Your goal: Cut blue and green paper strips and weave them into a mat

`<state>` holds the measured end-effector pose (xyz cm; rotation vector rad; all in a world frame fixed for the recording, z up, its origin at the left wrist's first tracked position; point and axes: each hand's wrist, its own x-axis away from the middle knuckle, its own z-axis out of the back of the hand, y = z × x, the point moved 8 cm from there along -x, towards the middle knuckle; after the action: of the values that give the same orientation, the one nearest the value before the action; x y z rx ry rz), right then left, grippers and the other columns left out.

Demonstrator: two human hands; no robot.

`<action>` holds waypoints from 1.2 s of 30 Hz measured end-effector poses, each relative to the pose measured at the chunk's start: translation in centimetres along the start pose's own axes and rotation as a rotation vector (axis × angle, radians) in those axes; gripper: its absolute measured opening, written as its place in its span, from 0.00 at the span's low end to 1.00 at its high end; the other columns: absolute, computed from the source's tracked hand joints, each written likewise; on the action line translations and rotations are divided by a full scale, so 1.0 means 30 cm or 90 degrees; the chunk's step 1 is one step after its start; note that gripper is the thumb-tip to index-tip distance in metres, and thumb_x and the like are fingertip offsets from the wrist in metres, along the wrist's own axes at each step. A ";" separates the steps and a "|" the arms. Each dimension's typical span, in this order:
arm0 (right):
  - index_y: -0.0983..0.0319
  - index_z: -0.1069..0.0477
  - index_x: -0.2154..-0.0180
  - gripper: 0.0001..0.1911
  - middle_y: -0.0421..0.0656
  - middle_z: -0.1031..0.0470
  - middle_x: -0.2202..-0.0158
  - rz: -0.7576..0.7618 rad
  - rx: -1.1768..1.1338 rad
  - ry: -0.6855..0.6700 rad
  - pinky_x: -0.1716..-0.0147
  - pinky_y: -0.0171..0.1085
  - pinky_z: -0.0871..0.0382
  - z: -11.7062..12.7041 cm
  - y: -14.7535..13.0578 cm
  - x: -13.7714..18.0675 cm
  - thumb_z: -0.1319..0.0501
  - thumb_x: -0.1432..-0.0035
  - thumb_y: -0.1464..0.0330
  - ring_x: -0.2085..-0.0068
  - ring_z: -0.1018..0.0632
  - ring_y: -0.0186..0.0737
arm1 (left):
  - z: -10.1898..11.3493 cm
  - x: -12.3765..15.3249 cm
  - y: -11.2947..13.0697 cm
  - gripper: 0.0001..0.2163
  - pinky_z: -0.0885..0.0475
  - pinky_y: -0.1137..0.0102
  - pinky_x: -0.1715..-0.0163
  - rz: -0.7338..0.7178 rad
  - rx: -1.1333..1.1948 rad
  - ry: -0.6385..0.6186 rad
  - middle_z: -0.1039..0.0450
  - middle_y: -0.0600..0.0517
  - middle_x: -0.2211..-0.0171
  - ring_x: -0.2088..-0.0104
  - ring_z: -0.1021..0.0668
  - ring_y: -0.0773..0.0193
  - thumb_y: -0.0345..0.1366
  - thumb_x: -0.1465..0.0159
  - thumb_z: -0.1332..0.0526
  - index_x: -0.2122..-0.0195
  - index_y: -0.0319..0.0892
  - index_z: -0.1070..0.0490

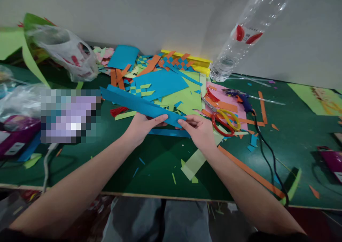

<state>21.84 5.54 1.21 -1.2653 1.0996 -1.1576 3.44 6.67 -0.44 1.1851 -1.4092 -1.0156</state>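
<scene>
Both my hands hold one long folded strip of blue paper (133,101) above the green table (160,163). My left hand (143,126) grips it from below near its right part, thumb on top. My right hand (199,129) pinches the strip's right end. The strip runs up and to the left toward a heap of cut blue, green and orange paper (165,81). Another blue strip (165,132) lies flat under my hands.
Red-and-yellow scissors (224,121) lie right of my right hand, beside a blue glue gun (244,101) with its black cord. A clear plastic bottle (240,35) leans at the wall. Plastic bags (64,53) sit at the left. Orange strips and paper scraps litter the front.
</scene>
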 end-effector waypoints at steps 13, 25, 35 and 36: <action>0.59 0.22 0.68 0.12 0.41 0.19 0.71 -0.019 0.014 -0.031 0.68 0.38 0.20 -0.013 0.013 -0.001 0.30 0.50 0.57 0.68 0.17 0.40 | 0.021 -0.007 0.013 0.17 0.20 0.69 0.69 -0.031 -0.011 0.035 0.22 0.49 0.69 0.69 0.19 0.60 0.42 0.54 0.24 0.69 0.38 0.25; 0.60 0.30 0.70 0.09 0.40 0.21 0.73 -0.008 0.182 -0.266 0.71 0.34 0.27 -0.097 0.000 0.026 0.39 0.40 0.63 0.73 0.22 0.33 | -0.004 0.005 0.041 0.16 0.23 0.70 0.72 -0.072 -0.191 -0.037 0.20 0.50 0.71 0.71 0.20 0.62 0.49 0.47 0.29 0.70 0.39 0.24; 0.62 0.30 0.71 0.14 0.41 0.21 0.73 -0.041 0.070 -0.202 0.72 0.33 0.27 -0.083 0.001 0.014 0.35 0.43 0.58 0.76 0.22 0.31 | -0.056 0.015 0.009 0.16 0.23 0.70 0.67 0.026 -0.123 -0.161 0.23 0.52 0.73 0.73 0.21 0.67 0.45 0.49 0.27 0.70 0.38 0.25; 0.62 0.30 0.71 0.14 0.41 0.21 0.73 -0.044 0.059 -0.195 0.71 0.34 0.27 -0.078 0.005 0.011 0.34 0.44 0.58 0.75 0.22 0.32 | -0.057 0.016 0.003 0.16 0.22 0.69 0.65 0.039 -0.115 -0.167 0.23 0.52 0.72 0.72 0.21 0.66 0.44 0.50 0.27 0.70 0.38 0.25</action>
<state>19.55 4.94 1.03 -1.3630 0.7736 -1.0122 5.12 6.21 -0.01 0.8961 -1.5101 -1.2601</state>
